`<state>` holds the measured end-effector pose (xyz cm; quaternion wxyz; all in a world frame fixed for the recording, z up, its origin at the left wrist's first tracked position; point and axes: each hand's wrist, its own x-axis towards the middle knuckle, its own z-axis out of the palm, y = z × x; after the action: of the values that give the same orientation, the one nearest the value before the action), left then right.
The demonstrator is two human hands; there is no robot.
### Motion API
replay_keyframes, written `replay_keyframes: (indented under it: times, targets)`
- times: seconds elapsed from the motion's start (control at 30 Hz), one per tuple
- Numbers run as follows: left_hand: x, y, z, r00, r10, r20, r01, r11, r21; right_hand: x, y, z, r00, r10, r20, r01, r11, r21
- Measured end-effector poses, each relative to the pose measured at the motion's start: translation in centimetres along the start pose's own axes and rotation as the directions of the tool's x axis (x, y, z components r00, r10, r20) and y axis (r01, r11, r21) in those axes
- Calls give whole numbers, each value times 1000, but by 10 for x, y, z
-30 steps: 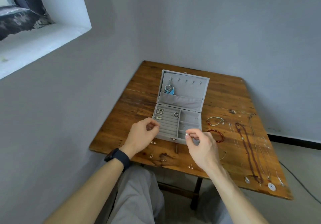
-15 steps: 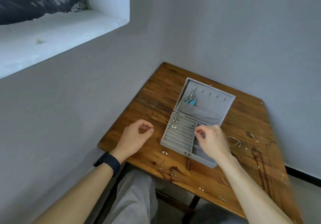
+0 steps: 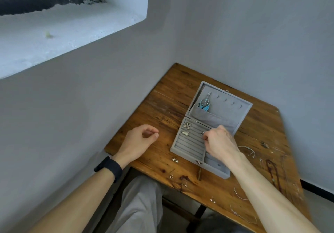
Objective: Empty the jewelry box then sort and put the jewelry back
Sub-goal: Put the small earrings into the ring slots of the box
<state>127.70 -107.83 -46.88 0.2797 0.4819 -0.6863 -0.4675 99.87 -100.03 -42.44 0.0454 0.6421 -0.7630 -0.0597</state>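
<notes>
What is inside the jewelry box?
Small earrings sit on the rolls; a blue earring hangs in the lid. The right hand covers the middle compartments.

A grey velvet rectangular jewelry box (image 3: 191,143) is set open on the wooden counter (image 3: 162,106), lid tilted back. A blue feather earring (image 3: 204,104) is hung inside the lid, and round stud earrings (image 3: 186,129) are seated in the ring rolls. Small silver earrings (image 3: 175,160) and a dark red bead necklace (image 3: 271,169) are laid outside on the counter

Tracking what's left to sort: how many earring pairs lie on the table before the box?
4 earring pairs: one beside the box's front edge, two nearer the table's edge, one by the right forearm; the arm may hide others.
</notes>
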Motion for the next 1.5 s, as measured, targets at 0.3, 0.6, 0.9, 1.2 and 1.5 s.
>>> replay_keyframes:
  times: [0.3, 0.6, 0.9, 1.2, 1.5]
  targets:
    - [2, 10, 2, 999, 43, 18, -43, 999, -9, 3, -4, -2, 999, 20, 36, -18, 999, -29]
    - [3, 26, 12, 995, 89, 46, -90, 996, 1, 6, -3, -2, 999, -46, 11, 46, 997, -67]
    - [17, 57, 35, 973, 200, 120, -212, 973, 95, -31, 9, 6, 988, 94, -122, -48, 940, 337]
    - [42, 83, 103, 856, 439, 274, -512, 638, 576, -123, 7, 50, 945, 318, -80, -257, 870, 422]
    - [33, 78, 127, 912, 373, 168, -392, 677, 623, -141, 3, 57, 953, 293, 76, -290, 807, 514]
